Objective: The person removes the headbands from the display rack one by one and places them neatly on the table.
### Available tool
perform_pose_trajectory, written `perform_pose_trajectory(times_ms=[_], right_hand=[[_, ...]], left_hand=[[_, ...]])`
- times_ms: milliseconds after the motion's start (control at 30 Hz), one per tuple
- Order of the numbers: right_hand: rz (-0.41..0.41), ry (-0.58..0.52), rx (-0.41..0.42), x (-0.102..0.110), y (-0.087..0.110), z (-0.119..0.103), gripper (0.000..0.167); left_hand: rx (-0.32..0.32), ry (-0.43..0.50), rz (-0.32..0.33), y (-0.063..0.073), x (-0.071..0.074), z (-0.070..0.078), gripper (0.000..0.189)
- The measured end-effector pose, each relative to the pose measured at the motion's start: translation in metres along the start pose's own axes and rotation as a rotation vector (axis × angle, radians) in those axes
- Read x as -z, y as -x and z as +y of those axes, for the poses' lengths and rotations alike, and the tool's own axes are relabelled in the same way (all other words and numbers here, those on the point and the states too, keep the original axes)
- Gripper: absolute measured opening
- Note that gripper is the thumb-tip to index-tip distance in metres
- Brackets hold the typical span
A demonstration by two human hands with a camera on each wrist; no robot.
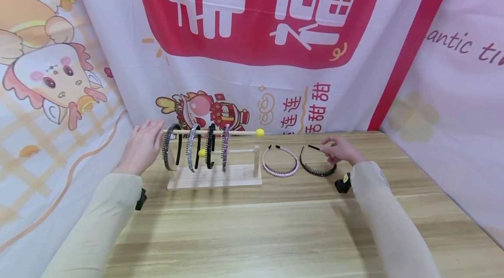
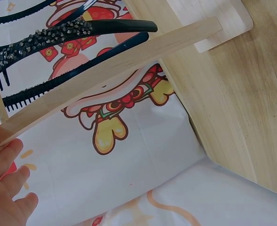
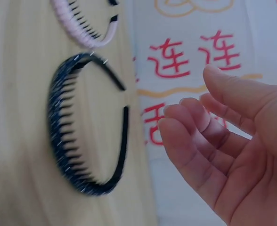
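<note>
My left hand (image 1: 141, 144) grips the left end of a wooden headband stand (image 1: 179, 182), its fingers at the top of the upright post (image 2: 105, 70). Four-sided views show several toothed headbands hanging from the upper rod: a dark studded one (image 1: 166, 149), a silver one (image 1: 190, 149), a black one (image 1: 209, 147) and a pinkish-purple one (image 1: 225, 149). On the table lies a dark glittery headband (image 3: 58, 127), teeth inward. Over its open end hovers my right hand (image 1: 339, 150), fingers loosely bent and holding nothing. A pale pink headband (image 1: 280, 174) lies between it and the stand.
The wooden table (image 1: 252, 234) meets a printed cloth backdrop (image 1: 252, 77) behind the stand. Cloth walls also rise at left and right. Yellow balls cap the stand's upper rod (image 1: 260, 133) and lower rod (image 1: 202, 153).
</note>
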State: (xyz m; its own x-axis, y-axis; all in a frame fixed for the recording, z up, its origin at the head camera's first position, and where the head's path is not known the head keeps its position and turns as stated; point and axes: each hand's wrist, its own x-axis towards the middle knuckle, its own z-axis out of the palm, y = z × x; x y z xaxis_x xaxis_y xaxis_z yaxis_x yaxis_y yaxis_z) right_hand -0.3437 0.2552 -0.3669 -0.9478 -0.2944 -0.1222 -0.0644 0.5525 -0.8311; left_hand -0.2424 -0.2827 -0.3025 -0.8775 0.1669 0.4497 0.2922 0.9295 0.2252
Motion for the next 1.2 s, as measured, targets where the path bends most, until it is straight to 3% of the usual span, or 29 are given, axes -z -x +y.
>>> perform_pose_trajectory(times_ms=[233,633,1200], right_hand=[[0.010,-0.010,0.054,-0.001,-0.005,-0.035,0.047],[0.004,0.056,0.156,-0.015,-0.003,-0.105,0.047],[-0.006,0.153,0.276,-0.045,0.001,-0.164,0.046]], left_hand=[[-0.001,0.001,0.009,0.000,0.000,-0.001,0.042],[-0.004,-0.001,0.008,-0.001,0.001,0.000,0.042],[0.005,-0.002,0.002,0.000,0.001,-0.001,0.042]])
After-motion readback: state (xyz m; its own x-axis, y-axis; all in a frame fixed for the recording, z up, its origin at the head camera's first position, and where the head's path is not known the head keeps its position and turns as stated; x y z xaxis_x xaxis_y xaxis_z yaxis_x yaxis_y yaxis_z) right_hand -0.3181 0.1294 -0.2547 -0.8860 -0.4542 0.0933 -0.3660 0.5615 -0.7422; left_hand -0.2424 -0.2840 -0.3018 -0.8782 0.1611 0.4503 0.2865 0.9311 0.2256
